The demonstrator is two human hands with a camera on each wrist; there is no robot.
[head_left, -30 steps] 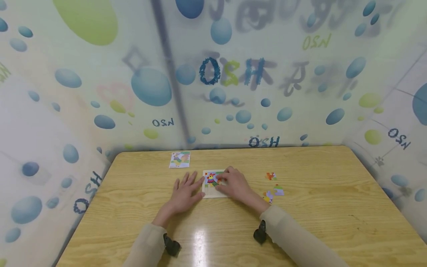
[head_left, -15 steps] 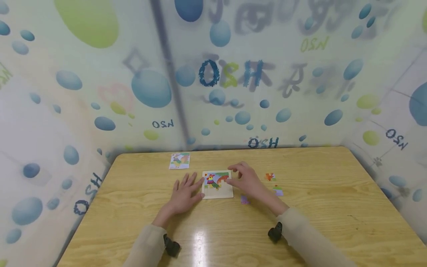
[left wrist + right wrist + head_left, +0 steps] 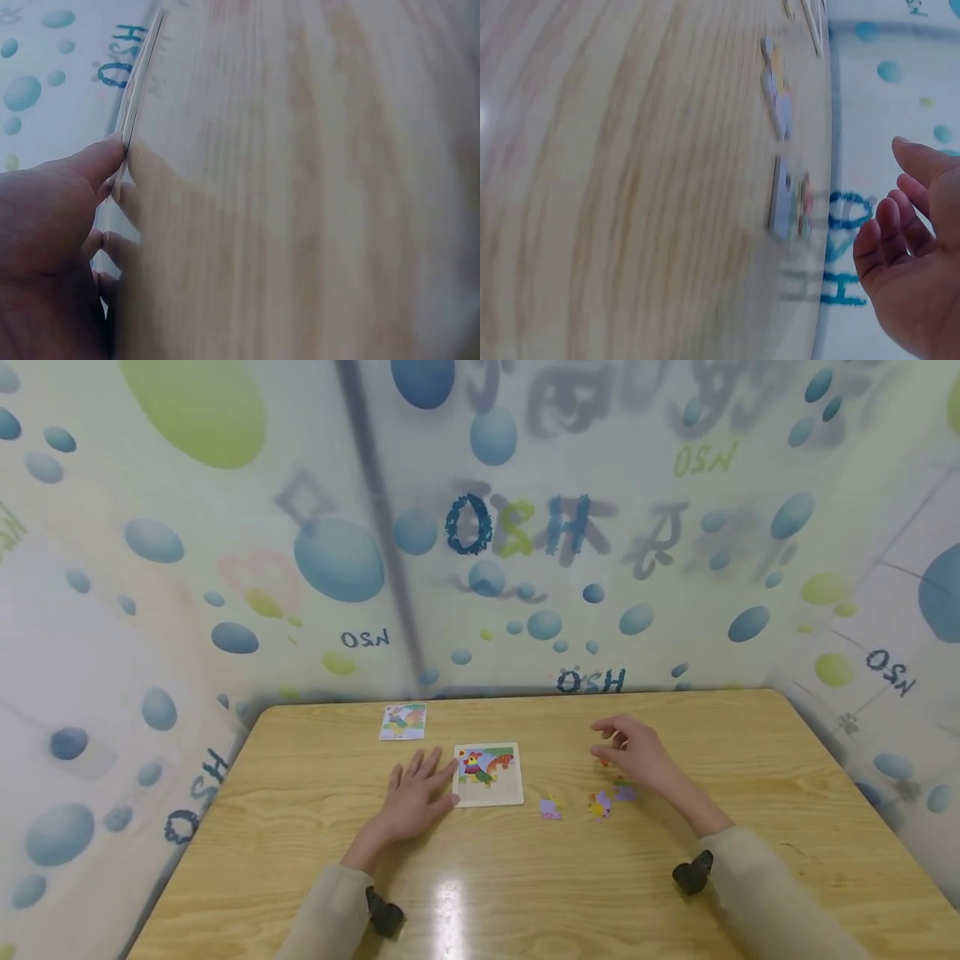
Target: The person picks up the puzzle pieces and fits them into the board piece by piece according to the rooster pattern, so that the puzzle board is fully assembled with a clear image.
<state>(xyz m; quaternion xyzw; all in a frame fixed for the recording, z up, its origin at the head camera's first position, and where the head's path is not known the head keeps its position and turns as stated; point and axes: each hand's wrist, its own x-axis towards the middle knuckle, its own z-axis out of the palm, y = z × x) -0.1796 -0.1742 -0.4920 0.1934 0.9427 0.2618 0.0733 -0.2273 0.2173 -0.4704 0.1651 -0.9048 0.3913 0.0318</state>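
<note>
A square puzzle board (image 3: pixel 488 789) with a pale frame lies mid-table, its upper part filled with a colourful rooster picture and its lower part bare. My left hand (image 3: pixel 416 797) lies spread beside it, thumb and forefinger touching its left edge; the thumb (image 3: pixel 105 161) also shows against that edge in the left wrist view. Over to the right, my right hand (image 3: pixel 637 756) hovers with loosely bent fingers, holding nothing. Beneath it an orange puzzle piece (image 3: pixel 604 762) is mostly hidden. Nearby lie a lilac-and-green piece (image 3: pixel 625 792), a yellow-and-purple piece (image 3: pixel 599 807) and a lilac piece (image 3: pixel 550 809).
A printed picture card (image 3: pixel 402 722) of the rooster lies near the back edge of the wooden table (image 3: pixel 300 827). Behind the table stands a wall (image 3: pixel 525 610) with printed bubbles and letters.
My right hand has left the puzzle board and moved right, over the loose pieces. The rooster picture and the lilac piece are now uncovered. My left hand has stayed at the board's edge.
</note>
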